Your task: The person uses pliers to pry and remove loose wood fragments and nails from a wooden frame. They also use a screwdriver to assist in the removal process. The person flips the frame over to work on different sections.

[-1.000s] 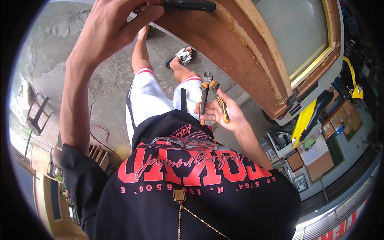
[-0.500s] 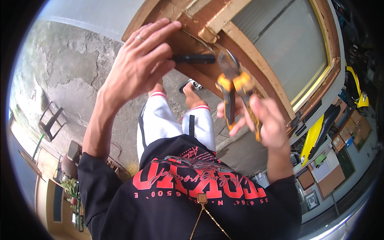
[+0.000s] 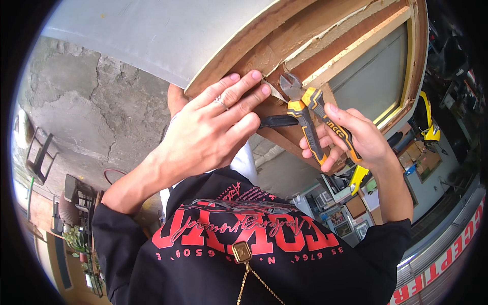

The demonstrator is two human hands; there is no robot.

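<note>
Diagonal cutting pliers [image 3: 310, 119] with yellow and black handles are in my right hand [image 3: 363, 134], thumb on one handle and fingers around the other. The handles are spread, and the jaws sit against the wood beside a pale, loose splinter [image 3: 274, 91]. My left hand [image 3: 218, 119] lies over the edge of a wooden framed panel [image 3: 249, 46], fingers stretched along the brown wood. A black handle [image 3: 278, 121] sticks out from under its thumb side, where the hand grips it. The rest of that tool is hidden.
A greyish pane [image 3: 371, 76] is set in the panel, and a large white surface [image 3: 152, 35] adjoins its edge. Cracked concrete floor [image 3: 76, 107] lies to the left, with a dark chair [image 3: 38, 155] on it. Yellow motorcycle parts [image 3: 429, 119] stand at right.
The panel has shifted right and down in view. My left hand has moved right and down with the black handle. The pliers have come closer to the left fingertips.
</note>
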